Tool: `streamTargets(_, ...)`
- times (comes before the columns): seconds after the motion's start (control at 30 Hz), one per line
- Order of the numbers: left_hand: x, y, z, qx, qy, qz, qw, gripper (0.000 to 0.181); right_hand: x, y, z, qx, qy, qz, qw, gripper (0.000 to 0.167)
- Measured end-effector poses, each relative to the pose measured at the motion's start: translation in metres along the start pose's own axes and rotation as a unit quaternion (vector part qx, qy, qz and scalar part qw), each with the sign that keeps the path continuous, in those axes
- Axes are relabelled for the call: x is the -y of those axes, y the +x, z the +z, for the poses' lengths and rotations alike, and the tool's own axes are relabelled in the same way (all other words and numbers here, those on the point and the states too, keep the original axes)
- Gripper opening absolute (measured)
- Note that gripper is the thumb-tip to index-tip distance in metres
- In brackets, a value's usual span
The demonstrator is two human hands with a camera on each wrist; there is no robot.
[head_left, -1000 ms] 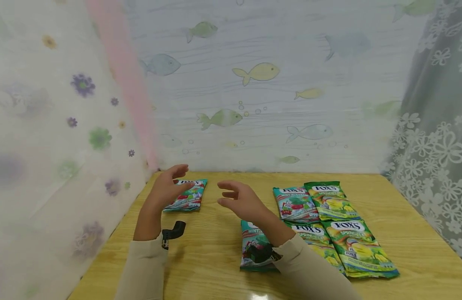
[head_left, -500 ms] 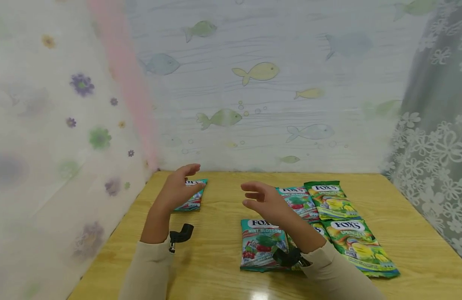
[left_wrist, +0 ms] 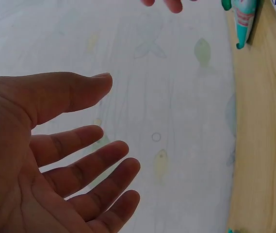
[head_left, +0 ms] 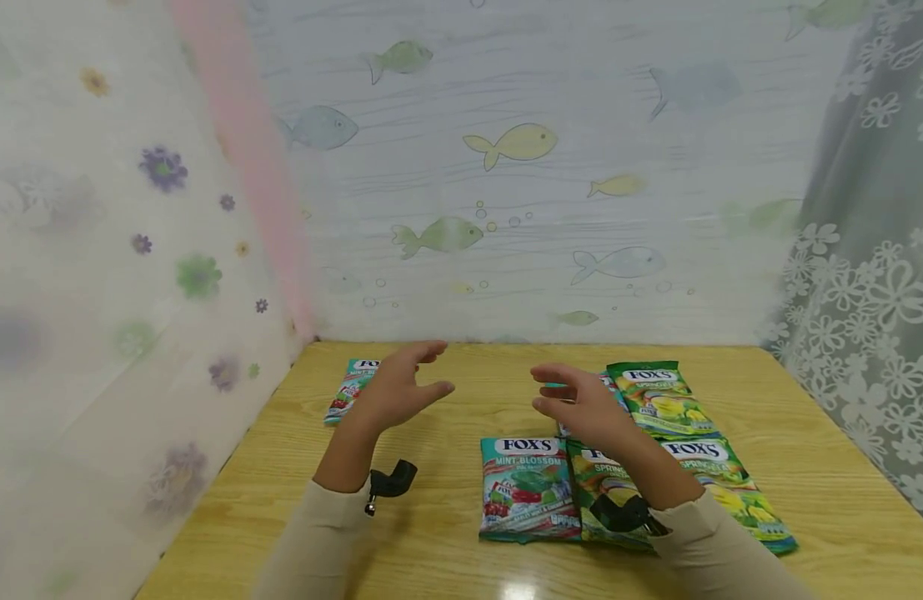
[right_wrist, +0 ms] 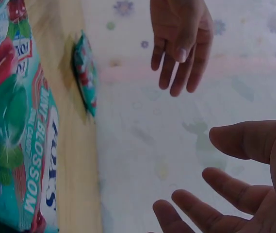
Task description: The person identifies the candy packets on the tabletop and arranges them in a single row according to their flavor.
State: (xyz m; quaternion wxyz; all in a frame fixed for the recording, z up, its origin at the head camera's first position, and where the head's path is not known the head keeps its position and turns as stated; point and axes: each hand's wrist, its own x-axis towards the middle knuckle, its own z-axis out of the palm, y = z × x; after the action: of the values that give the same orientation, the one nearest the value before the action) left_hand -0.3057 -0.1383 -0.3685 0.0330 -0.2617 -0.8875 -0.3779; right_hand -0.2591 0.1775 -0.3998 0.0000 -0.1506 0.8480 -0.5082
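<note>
Candy bags point(head_left: 530, 490) unmoved; hands point(head_left: 396, 392), relaxed, loosely spread, holding nothing, shifted rightward since earlier.

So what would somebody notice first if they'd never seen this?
Probably the left hand and right hand, held empty above the table. Then the bright Fox's bags: five bunched toward the right, one mint bag at the far left. Fish decorate the wall behind.

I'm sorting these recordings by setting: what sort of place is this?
Probably an indoor tabletop nook, perhaps in a home: a wood-grain table in front of a fish-print backdrop, with a grey floral curtain at the right.
</note>
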Motion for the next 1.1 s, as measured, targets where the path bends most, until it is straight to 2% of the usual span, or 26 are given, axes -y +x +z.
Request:
streamTargets(0.33,-0.002,0.010,0.040,0.041,-0.003,0.000,0.9992,0.064,-0.015,-0.008,-0.043,-0.004,-0.020,0.034,0.9992,0.059)
streamTargets(0.63,0.003,0.017,0.062,0.074,-0.032,0.009,0.9967,0.064,-0.021,-0.013,-0.076,-0.016,-0.091,0.064,0.9937,0.062)
streamTargets(0.83,0.003,0.019,0.073,0.083,-0.044,0.014,0.9955,0.064,-0.031,-0.013,-0.085,-0.010,-0.097,0.096,0.9905,0.063)
streamTargets(0.97,-0.006,0.025,0.080,0.080,-0.050,0.018,0.9954,0.063,-0.037,-0.010,-0.088,-0.009,-0.096,0.117,0.9885,0.065)
streamTargets(1.1,-0.016,0.036,0.090,0.074,-0.080,0.008,0.9940,0.065,-0.042,-0.006,-0.088,-0.011,-0.099,0.134,0.9860,0.069)
